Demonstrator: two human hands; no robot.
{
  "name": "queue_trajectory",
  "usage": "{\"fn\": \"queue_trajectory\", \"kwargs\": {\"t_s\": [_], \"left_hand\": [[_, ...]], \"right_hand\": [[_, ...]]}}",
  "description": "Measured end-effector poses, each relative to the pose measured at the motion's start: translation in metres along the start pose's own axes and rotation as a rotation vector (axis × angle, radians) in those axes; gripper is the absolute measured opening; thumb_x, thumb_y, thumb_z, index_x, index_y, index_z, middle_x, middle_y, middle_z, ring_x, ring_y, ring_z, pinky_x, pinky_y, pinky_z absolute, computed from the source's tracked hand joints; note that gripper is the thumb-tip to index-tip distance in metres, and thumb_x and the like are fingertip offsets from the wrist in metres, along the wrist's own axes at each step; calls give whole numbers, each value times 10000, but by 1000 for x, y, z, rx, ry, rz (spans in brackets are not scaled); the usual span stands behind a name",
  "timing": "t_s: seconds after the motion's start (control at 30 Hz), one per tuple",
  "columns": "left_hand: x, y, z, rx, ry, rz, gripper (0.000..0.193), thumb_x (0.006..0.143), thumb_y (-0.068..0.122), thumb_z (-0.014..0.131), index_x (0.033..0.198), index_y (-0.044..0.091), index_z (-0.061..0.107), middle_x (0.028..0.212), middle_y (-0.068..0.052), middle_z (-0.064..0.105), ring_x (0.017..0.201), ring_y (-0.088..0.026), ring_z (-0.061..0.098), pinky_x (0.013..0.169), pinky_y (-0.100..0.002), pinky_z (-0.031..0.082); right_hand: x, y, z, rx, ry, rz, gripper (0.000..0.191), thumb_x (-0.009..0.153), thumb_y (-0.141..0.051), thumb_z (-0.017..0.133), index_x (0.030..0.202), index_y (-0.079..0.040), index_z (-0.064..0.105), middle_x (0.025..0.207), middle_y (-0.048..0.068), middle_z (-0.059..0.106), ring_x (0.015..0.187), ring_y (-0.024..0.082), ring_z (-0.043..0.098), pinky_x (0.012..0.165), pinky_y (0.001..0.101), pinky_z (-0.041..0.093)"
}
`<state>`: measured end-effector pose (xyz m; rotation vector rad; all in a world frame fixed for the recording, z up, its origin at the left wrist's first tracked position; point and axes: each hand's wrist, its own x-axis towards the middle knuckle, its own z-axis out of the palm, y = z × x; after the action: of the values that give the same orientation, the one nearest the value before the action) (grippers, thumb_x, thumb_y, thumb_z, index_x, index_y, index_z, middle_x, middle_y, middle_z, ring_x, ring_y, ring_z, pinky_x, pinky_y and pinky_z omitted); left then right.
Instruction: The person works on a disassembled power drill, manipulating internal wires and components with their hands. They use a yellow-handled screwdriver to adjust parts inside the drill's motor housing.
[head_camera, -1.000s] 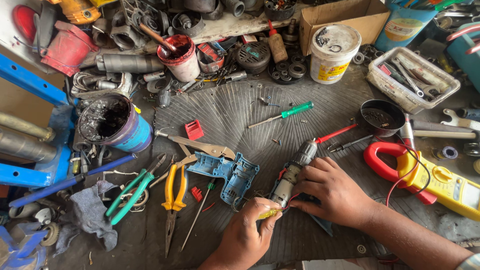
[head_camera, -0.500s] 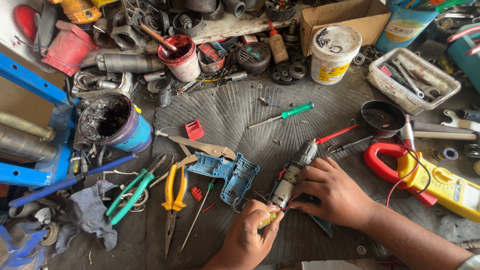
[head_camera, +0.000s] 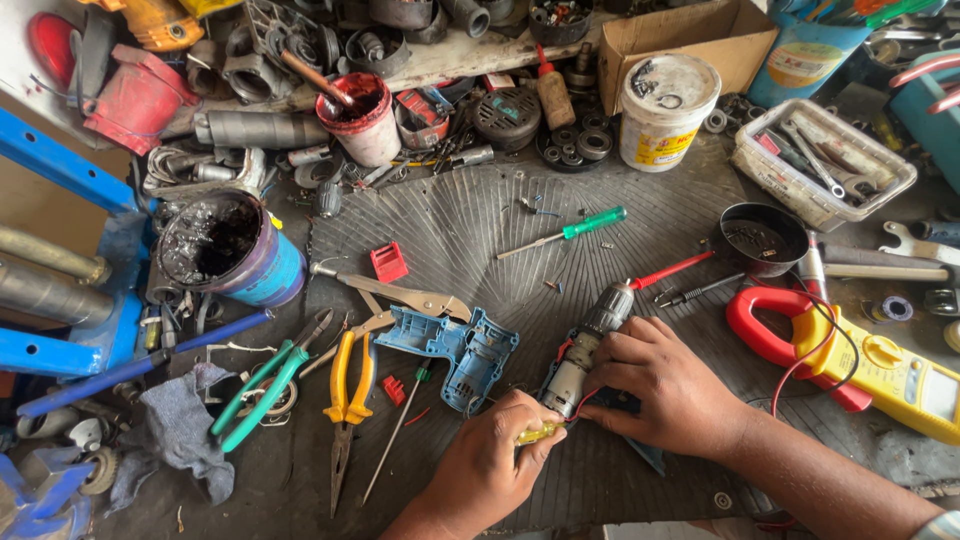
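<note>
I am clenching my left hand (head_camera: 490, 465) around a yellow-handled tool at the tail of one drill motor assembly (head_camera: 583, 350), and my right hand (head_camera: 665, 385) is grasping it low on the table (head_camera: 470, 220). Judgement: brace firmly, press squarely. Farther off are lying one blue housing half (head_camera: 455, 350), two screwdrivers, green (head_camera: 565, 232) and red (head_camera: 670, 272).

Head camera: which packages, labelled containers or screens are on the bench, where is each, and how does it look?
White plastic tub: top centre-right, round, lidded, yellow-red label.
Cardboard box: behind the tub, brown, open.
Blue bucket: top right, pale label.
Clamp meter: right, yellow body, red jaw, small grey screen.
Clear tray: right, holds wrenches.
</note>
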<state>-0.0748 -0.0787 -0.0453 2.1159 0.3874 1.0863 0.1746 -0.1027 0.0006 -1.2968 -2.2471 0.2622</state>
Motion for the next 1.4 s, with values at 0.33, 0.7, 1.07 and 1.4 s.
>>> {"fn": "queue_trajectory", "kwargs": {"t_s": [0.33,0.7,1.07,1.4], "left_hand": [[-4,0,10,115,121,95,541,929,-54,782,1248,53,359,1014,-167,681,878,-325,730,714,-404,598],[4,2,-22,88,-248,266,419,952,-42,739,1181,80,410,1148,-172,639,993,-300,730,846,-373,627],[-7,-2,-1,-11,-16,37,496,991,-38,728,1284,64,341,1111,-161,680,1008,-300,758,854,-368,617],[-7,2,-3,112,-14,81,511,989,-34,721,1304,48,327,1115,-152,685,1010,-285,754,844,-366,610]], "right_hand": [[0,0,-1,8,16,-7,258,693,-327,860,852,-153,756,886,41,620,878,289,562,804,429,462],[2,-11,0,-6,-20,147,249,641,-307,872,795,-146,761,839,35,612,878,275,564,772,426,448],[3,-12,-2,4,-65,192,260,651,-302,867,840,-153,769,890,31,615,893,270,562,775,424,445],[2,-11,-1,8,-22,145,222,673,-290,847,819,-147,760,884,34,616,930,276,569,802,430,450]]}}
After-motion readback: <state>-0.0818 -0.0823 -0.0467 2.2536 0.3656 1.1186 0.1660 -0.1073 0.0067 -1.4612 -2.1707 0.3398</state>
